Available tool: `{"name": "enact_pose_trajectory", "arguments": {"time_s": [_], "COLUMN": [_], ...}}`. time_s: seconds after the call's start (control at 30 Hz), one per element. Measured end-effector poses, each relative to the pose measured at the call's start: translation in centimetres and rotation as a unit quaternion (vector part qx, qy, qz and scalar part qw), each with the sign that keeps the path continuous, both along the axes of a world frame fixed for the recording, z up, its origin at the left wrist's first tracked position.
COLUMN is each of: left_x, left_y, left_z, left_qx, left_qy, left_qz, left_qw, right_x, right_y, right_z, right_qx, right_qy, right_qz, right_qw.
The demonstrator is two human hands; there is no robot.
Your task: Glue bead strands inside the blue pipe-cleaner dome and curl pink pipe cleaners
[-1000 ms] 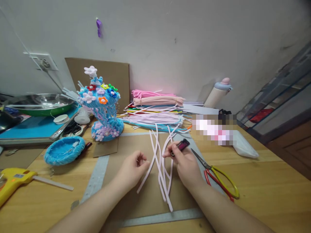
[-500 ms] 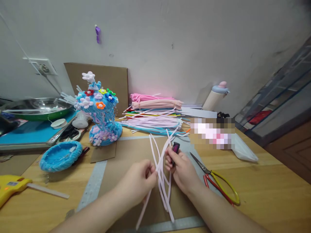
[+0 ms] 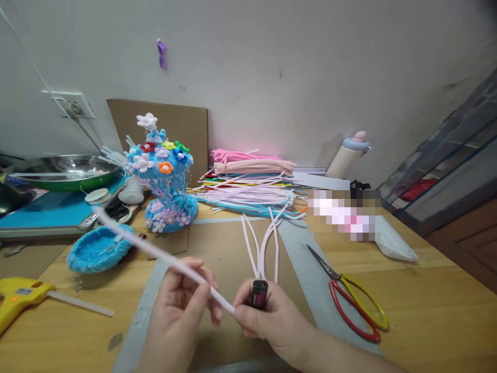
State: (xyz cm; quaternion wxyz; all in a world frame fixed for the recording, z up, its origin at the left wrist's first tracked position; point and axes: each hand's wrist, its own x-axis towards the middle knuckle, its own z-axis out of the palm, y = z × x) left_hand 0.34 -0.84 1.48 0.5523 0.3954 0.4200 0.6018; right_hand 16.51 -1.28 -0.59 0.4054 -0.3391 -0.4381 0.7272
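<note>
Left hand [image 3: 182,305]: fingers curled around a long pale pink pipe cleaner [image 3: 155,251], pinching it near its lower end. The stem rises up and to the left, clear of the table, its far end reaching above the round blue fuzzy dish [image 3: 99,248]. Holding it aloft appears to keep its near tip free.

Right hand [image 3: 267,318]: closed around a small dark lighter with a magenta body [image 3: 259,294], held upright with its top exposed. The near tip of the pipe cleaner meets this hand just left of the lighter, which suggests the tip is being brought to the lighter's head; no flame is visible.

Work surface: a brown cardboard sheet [image 3: 217,243] covers the wooden table [image 3: 427,300], probably to protect it. Several loose pale pink pipe cleaners [image 3: 264,246] lie on it just beyond the right hand. Red-and-yellow-handled scissors [image 3: 349,300] lie to the right, blades closed, within reach.

Background: a blue pipe-cleaner ornament studded with small flowers [image 3: 165,178] stands upright at the back left; a stack of bundled coloured pipe cleaners [image 3: 248,181] lies against the wall. A yellow hot-glue gun [image 3: 19,295] lies at the left edge.
</note>
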Motion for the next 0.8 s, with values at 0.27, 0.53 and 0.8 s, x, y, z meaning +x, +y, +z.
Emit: {"name": "enact_pose_trajectory", "arguments": {"time_s": [0.27, 0.53, 0.8], "left_x": [-2.8, -4.2, -4.6], "left_y": [2.9, 3.5, 3.1], "left_z": [0.0, 0.9, 0.6], "left_qx": [-0.036, 0.054, 0.078], "left_qy": [-0.034, -0.001, 0.013], "left_qz": [0.101, 0.149, 0.119], "left_qw": [0.994, 0.987, 0.990], "right_x": [0.9, 1.4, 1.0], "right_y": [2.3, 3.0, 2.5], "right_z": [-0.9, -0.1, -0.8], "right_qx": [-0.084, -0.085, -0.190], "right_qy": [0.123, 0.143, 0.130], "right_qz": [-0.086, -0.082, -0.012], "right_qw": [0.985, 0.983, 0.973]}}
